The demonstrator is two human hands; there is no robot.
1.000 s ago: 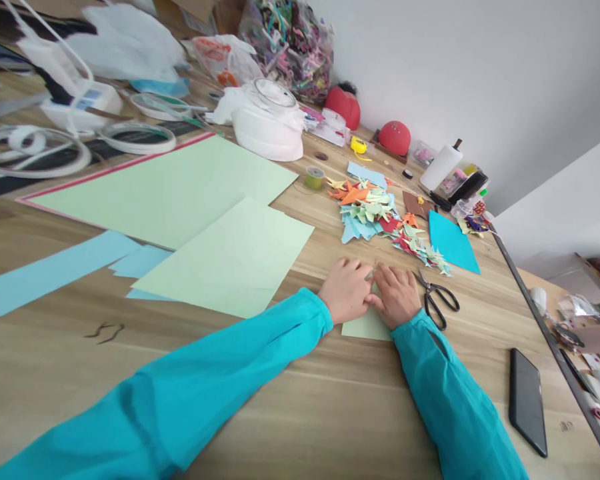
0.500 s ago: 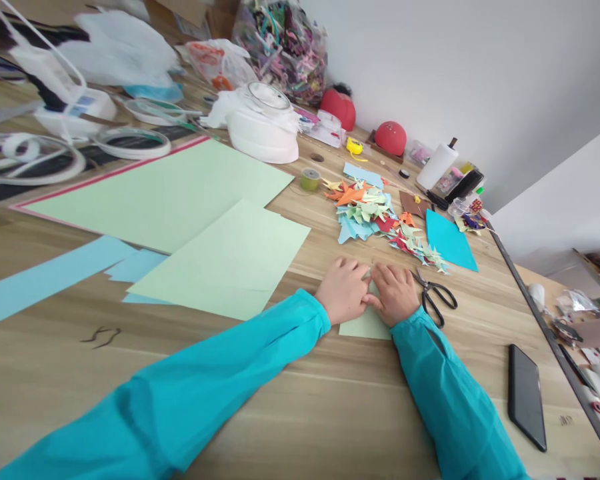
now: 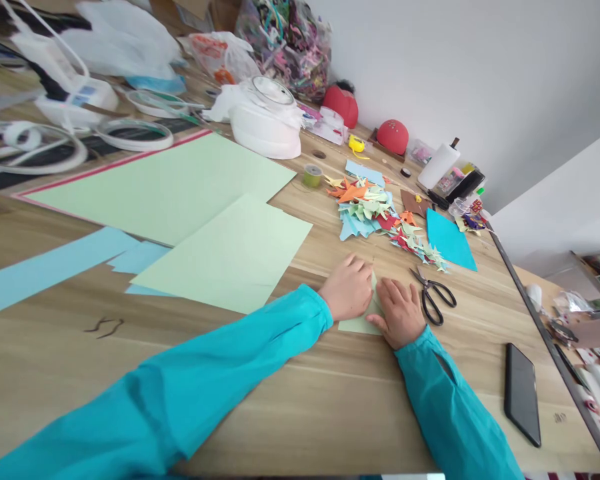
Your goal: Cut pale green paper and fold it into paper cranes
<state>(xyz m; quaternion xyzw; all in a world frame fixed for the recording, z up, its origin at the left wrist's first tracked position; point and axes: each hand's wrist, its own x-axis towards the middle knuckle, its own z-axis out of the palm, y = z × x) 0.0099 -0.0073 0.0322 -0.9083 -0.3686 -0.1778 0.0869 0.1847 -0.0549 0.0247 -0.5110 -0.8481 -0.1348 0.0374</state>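
A small piece of light green paper point(image 3: 359, 325) lies on the table between my hands, partly hidden under them. My left hand point(image 3: 349, 287) is closed at its left side, fingers curled together over the upper part; the fingertips are hard to make out. My right hand point(image 3: 401, 312) rests on the right side of the paper, fingers stretched out and thumb apart. Black-handled scissors point(image 3: 434, 297) lie just right of that hand. Beyond both hands is a heap of folded paper pieces point(image 3: 365, 207) in green, orange, red and blue.
Large light green sheets point(image 3: 230, 257) and blue paper strips point(image 3: 55, 267) lie to the left. A phone point(image 3: 523, 393) is near the right edge. Farther back are a spool point(image 3: 312, 176), a turquoise sheet point(image 3: 450, 241), a tape measure point(image 3: 356, 144) and red pincushions point(image 3: 393, 137).
My right hand has shifted slightly right and down, opening a gap between the hands and showing more of the small green paper. My left hand stays nearly in place, its fingers more curled.
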